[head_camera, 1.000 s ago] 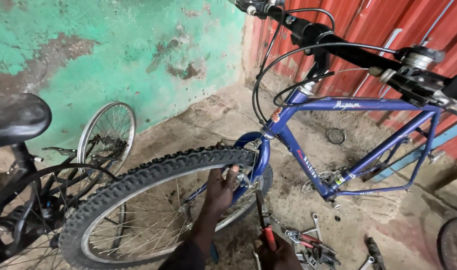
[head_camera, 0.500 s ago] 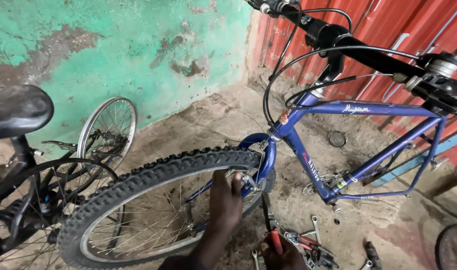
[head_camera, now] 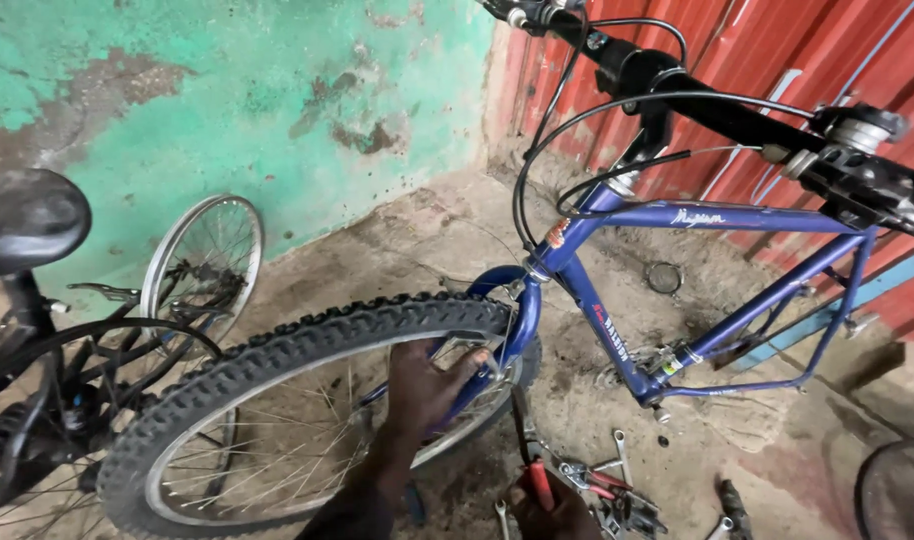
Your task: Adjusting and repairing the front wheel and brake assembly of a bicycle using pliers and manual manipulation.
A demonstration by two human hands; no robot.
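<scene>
Two hands were at work around the knobby front wheel (head_camera: 277,380) of the blue bicycle (head_camera: 677,290), and we take that wheel as our landmark. Far to its left stood a black saddle (head_camera: 27,215) on a dark bike, and just behind the wheel's left side a bare silver rim (head_camera: 202,260) leaned against the green wall (head_camera: 227,90). Our left hand (head_camera: 427,385) lay flat against the wheel's right side, fingers spread over the rim and pressing near the brake by the blue fork (head_camera: 522,320), gripping nothing that we could make out. To the right of the wheel and below it, our right hand (head_camera: 552,505) was closed around a red-handled tool (head_camera: 532,455) whose dark shaft rose steeply toward the fork, its long axis nearly upright and its tip just below the left hand's fingertips. The brake area lay up and slightly left of that grip, so the left hand was the nearer one. Further right, loose spanners (head_camera: 617,470) lay on the dirt floor (head_camera: 777,450) under the frame. Compared with half a second earlier, the left hand had settled slightly rightward along the rim, closer to the fork, while the tool stood much as before.
</scene>
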